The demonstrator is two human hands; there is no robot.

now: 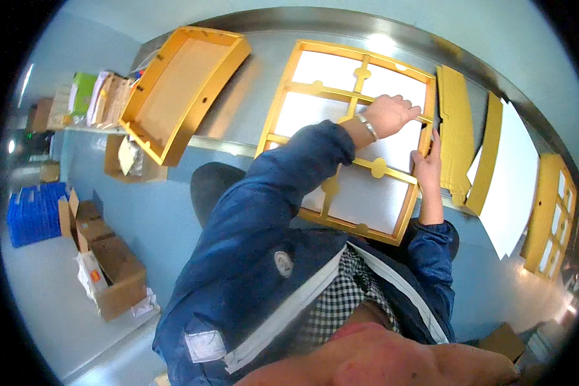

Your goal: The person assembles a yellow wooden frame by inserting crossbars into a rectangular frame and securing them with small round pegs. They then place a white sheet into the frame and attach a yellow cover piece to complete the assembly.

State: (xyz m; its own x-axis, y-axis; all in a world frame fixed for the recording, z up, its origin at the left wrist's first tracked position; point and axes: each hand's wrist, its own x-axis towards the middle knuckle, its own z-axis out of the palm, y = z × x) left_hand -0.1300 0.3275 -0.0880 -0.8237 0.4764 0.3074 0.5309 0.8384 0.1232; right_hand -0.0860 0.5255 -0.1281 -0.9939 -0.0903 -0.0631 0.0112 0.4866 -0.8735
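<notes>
A yellow box tray [287, 87] with crossing yellow dividers and white panels in its compartments lies in front of me, partly over the table's near edge. My left hand [392, 116] reaches across it, fingers curled down at the right end of a divider [328, 89]; whatever lies under them is hidden. A bracelet circles that wrist. My right hand [429, 162] grips the tray's right wall, thumb on the inner side and a finger stretched along the outside. Just right of it lies a folded yellow card strip [455, 128].
At left an undivided yellow box [174, 90] overhangs the table edge. White sheets [511, 180] and another yellow strip [489, 154] lie at right, near a second divided tray [550, 215]. Open cartons [119, 273] and blue crates [37, 213] stand at lower left. A stool [215, 186] is behind my left arm.
</notes>
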